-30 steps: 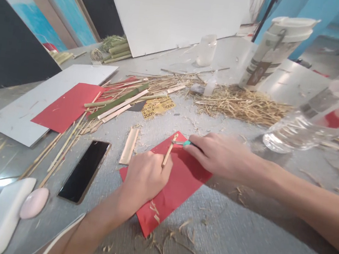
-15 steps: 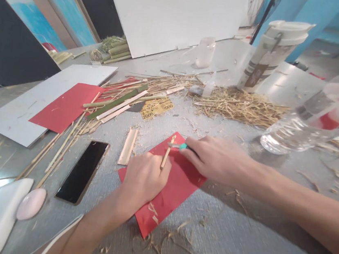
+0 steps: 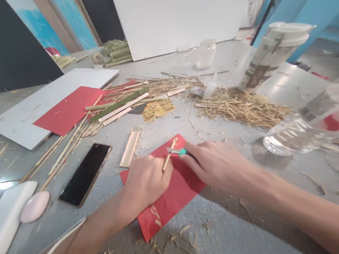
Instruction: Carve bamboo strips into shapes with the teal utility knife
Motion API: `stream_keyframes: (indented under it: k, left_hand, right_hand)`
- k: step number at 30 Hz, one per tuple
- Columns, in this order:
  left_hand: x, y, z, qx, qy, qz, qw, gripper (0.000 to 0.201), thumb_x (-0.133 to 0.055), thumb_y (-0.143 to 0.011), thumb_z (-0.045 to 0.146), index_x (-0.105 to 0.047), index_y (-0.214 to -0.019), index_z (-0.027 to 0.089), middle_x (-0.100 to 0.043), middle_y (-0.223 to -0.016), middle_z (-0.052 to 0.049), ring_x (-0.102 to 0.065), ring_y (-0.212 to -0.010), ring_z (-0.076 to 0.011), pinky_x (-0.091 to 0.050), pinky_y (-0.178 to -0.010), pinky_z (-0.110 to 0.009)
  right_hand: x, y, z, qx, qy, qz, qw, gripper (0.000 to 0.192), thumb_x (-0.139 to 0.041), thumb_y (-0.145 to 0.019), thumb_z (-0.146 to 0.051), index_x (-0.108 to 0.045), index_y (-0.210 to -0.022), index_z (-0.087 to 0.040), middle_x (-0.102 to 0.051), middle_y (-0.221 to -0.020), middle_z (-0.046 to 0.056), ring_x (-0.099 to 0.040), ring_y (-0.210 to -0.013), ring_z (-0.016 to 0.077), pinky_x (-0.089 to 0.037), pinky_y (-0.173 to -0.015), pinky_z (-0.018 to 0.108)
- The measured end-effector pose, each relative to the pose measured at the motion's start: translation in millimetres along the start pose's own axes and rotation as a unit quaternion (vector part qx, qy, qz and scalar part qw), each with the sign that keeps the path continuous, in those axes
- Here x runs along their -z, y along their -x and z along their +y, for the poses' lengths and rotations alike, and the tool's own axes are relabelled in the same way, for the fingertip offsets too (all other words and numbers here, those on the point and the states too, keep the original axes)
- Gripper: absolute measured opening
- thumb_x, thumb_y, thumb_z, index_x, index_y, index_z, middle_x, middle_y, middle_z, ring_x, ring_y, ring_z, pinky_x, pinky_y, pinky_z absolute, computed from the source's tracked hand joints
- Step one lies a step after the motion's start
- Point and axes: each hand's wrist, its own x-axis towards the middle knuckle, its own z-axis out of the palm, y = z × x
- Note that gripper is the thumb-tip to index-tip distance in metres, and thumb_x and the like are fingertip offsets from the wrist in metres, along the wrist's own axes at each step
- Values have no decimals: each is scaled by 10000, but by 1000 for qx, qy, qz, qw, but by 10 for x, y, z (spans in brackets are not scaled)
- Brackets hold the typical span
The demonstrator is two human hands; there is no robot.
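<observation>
My left hand (image 3: 150, 179) is closed around a short, thin bamboo stick (image 3: 167, 162), whose far part slants up and away past the fingers. In my right hand (image 3: 211, 162) is a craft knife (image 3: 181, 151) with a teal handle. Its blade lies across the stick near the far end, touching it as far as I can tell. Both hands are over a sheet of red sandpaper-like paper (image 3: 176, 191), with pale shavings on its near part. Beside my left hand lies a flat split piece of bamboo (image 3: 130, 149).
A phone (image 3: 85, 174) lies at left, near a pink rounded object (image 3: 35, 207). Bamboo strips (image 3: 122, 107), another red sheet (image 3: 68, 108) and a white board (image 3: 18, 125) are farther back. Shavings (image 3: 242, 107), a tumbler (image 3: 272, 57) and a water bottle (image 3: 292, 130) stand or lie right.
The whole view has shifted slightly. The knife blade shows more clearly across the stick now, and both hands keep their holds.
</observation>
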Motion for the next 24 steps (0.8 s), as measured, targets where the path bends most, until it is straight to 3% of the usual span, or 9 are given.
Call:
stream_keyframes:
  k: [3, 7, 9, 19, 24]
  left_hand:
    - [5, -4, 2, 4, -1, -1, 1000, 614, -299, -1076, 386, -711, -660, 201, -729, -667, -110, -504, -552, -189, -186, -609, -393]
    - [-2, -1, 2, 1, -3, 0, 1000, 628, -291, -1083, 389, -726, -673, 199, -733, -673, -114, -525, -558, -195, -184, -605, -393]
    - [-8, 3, 0, 0, -5, 1, 1000, 624, -298, -1083, 388, -726, -671, 198, -740, -679, -116, -540, -563, -197, -192, -604, -392]
    - [2, 5, 1, -8, -23, 6, 1000, 637, -301, -1101, 383, -754, -697, 191, -763, -708, -127, -591, -577, -208, -238, -589, -382]
    - [7, 6, 11, -3, -25, 2, 1000, 629, -311, -1101, 377, -758, -699, 191, -759, -707, -124, -600, -579, -207, -274, -585, -371]
  right_hand:
    - [1, 2, 0, -30, 21, 13, 999, 529, -284, -1137, -522, -652, -935, -200, -677, -742, 80, -444, -545, 160, -164, -571, 348]
    - [4, 7, 4, -1, -13, -10, 1000, 567, -255, -1141, -554, -660, -942, -212, -688, -747, 70, -496, -580, 170, -196, -583, 343]
    - [5, 7, 7, -36, -5, 6, 999, 581, -254, -1138, -554, -658, -910, -205, -697, -781, 88, -511, -592, 170, -198, -584, 341]
    - [54, 11, -16, -3, -20, -6, 1000, 548, -271, -1145, -514, -657, -907, -206, -690, -749, 76, -501, -586, 169, -198, -589, 348]
    - [72, 8, -44, -30, -26, -13, 999, 550, -294, -1135, -532, -672, -901, -208, -692, -741, 80, -499, -575, 166, -197, -580, 342]
